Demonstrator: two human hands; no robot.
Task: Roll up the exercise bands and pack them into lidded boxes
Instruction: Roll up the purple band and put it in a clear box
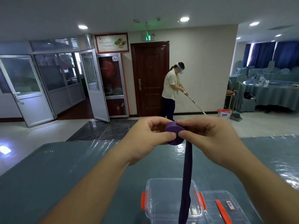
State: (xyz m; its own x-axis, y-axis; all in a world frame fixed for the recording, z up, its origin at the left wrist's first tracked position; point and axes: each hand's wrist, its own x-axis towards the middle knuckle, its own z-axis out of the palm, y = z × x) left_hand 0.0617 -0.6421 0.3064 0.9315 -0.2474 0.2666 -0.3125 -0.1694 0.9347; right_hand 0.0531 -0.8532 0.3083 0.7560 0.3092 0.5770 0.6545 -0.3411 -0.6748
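A purple exercise band [174, 133] is partly wound into a thick roll held up above the table. My left hand [145, 136] grips the roll from the left, thumb and fingers curled around it. My right hand [208, 136] pinches it from the right. The loose tail of the band [186, 178] hangs straight down past the front edge of view. Below it stands a clear plastic box [161, 201] with orange clips, open on top. Its clear lid [218, 207] with an orange handle lies flat beside it on the right.
The table [64, 167] is covered in grey-blue cloth under shiny plastic film. Beyond it, a person [171, 89] mops the tiled floor before a dark wooden door [150, 78]. Covered tables and chairs [267, 89] fill the right side; glass doors [48, 84] stand left.
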